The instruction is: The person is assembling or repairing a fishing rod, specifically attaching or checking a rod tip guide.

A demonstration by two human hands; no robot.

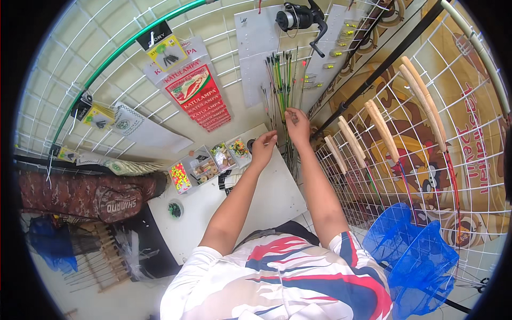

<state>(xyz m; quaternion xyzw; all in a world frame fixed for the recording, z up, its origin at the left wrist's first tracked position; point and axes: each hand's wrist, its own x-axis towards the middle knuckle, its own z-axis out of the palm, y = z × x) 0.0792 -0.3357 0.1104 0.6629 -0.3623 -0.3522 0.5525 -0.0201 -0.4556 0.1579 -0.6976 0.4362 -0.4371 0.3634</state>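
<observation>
The bundle of slim rods [281, 80] stands roughly upright below a black reel [296, 18]. Each rod is probably light, springy and fragile at the tip; take hold low on the stem. The right hand [297, 126] is at the bundle's stems, the left hand [263, 149] just left of them. Both have bent fingers; whether either grip is closed on a rod cannot be told. The white worktop [277, 186] lies nearer the wearer than the bundle; wooden-handled rods [382, 130] line its right.
</observation>
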